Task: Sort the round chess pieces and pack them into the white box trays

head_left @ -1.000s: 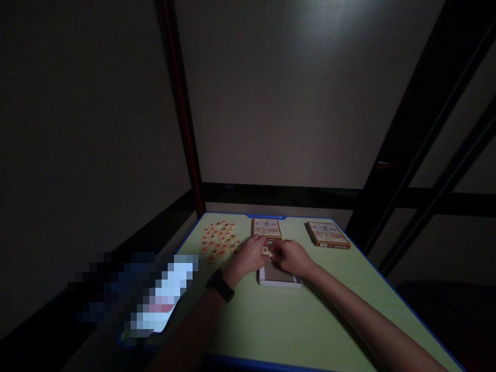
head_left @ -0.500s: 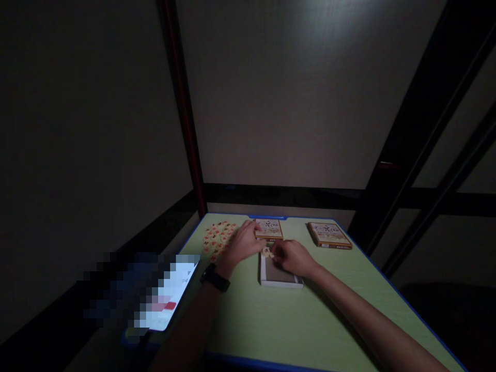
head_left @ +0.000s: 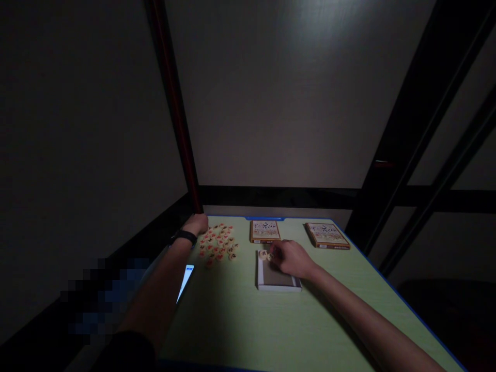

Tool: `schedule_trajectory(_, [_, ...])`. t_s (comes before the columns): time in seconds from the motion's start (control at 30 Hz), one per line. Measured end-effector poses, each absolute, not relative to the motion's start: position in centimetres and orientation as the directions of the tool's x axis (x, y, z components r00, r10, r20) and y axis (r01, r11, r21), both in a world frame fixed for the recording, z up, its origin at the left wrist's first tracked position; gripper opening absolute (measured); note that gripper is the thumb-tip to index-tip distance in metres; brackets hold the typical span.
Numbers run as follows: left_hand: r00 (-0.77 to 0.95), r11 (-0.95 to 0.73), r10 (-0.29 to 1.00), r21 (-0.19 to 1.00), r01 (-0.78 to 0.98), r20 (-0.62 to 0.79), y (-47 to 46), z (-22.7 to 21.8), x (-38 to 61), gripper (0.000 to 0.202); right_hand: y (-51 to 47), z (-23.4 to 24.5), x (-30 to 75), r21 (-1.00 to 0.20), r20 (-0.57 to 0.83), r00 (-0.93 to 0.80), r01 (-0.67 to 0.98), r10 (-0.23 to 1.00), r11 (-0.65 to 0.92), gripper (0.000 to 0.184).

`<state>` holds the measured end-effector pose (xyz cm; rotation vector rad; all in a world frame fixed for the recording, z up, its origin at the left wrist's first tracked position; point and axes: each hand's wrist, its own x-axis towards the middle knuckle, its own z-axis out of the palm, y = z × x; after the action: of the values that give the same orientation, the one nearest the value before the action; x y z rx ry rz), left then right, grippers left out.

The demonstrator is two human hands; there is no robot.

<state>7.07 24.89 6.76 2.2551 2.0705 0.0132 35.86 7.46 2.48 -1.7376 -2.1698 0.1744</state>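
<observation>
Head view, dim light, only view there is.

Right hand [head_left: 291,258] sits over the far end of the shallow white tray [head_left: 277,283], mid tabletop [head_left: 248,320]. Its fingers are curled in tight, tips closed on two discs [head_left: 264,254] at the tray's far-left corner. Can't tell if the discs are lifted or resting on the tray rim. Palm is down, wrist low, and the forearm runs in straight from the near-right corner.

Left hand [head_left: 197,223] is out at the far-left corner of the tabletop, just beside the pile of discs [head_left: 217,243]. It's loosely curled, knuckles up. Can't tell if anything is in it, as the fingertips are hidden. The arm is stretched nearly full length along the left edge, with a dark watch [head_left: 182,237] on the wrist.

Handling, my read: the discs look small, light and stiff, probably wood, with smooth faces. Best hold is thumb and forefinger across the rim, or pinched flat face to face. They're likely to slip or roll off on edge if gripped loosely. Not fragile.

Other stuff:
- One printed box [head_left: 264,231] at the far edge, centre, just beyond the tray.
- A second box [head_left: 326,235] near the far-right corner, well apart from both hands.
- A lit phone [head_left: 186,276] at the left edge, beside the left forearm.
</observation>
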Motion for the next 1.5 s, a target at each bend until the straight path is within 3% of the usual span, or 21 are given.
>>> schedule_trajectory(0.17, [0.116,-0.107,0.990,0.095,0.990,-0.087,25.6,5.2,6.4,0.024,7.5,2.5,35.7,-0.348,0.205,-0.158,0.911,0.966,0.223,0.011])
schedule_trajectory(0.57, [0.129,-0.120,0.989,0.109,0.987,-0.078,25.7,4.6,7.9,0.031,7.8,2.2,36.0,-0.328,0.211,-0.116,0.927,0.971,0.182,0.016])
schedule_trajectory(0.87, [0.123,-0.122,0.992,0.059,0.991,-0.022,25.3,4.5,8.3,0.030,8.1,2.0,36.2,-0.336,0.206,-0.113,0.925,0.972,0.179,0.019])
schedule_trajectory(1.13, [0.139,-0.144,0.988,0.083,0.986,0.069,24.2,5.5,9.2,0.032,8.1,1.9,36.3,-0.369,0.229,-0.121,0.907,0.966,0.202,0.018])
schedule_trajectory(1.3, [0.339,-0.366,0.925,0.168,0.915,0.171,22.4,7.2,13.0,0.031,8.5,1.7,36.6,-0.512,0.346,-0.044,0.828,0.937,0.228,0.022])
schedule_trajectory(1.4, [0.558,-0.629,0.775,0.272,0.728,0.297,19.9,7.7,16.4,0.030,9.0,1.6,36.9,-0.608,0.443,0.015,0.739,0.897,0.288,0.037])
schedule_trajectory(1.5, [0.708,-0.786,0.613,0.174,0.594,0.351,16.8,7.5,19.2,0.026,9.2,1.7,37.3,-0.667,0.491,-0.002,0.642,0.871,0.378,0.050])
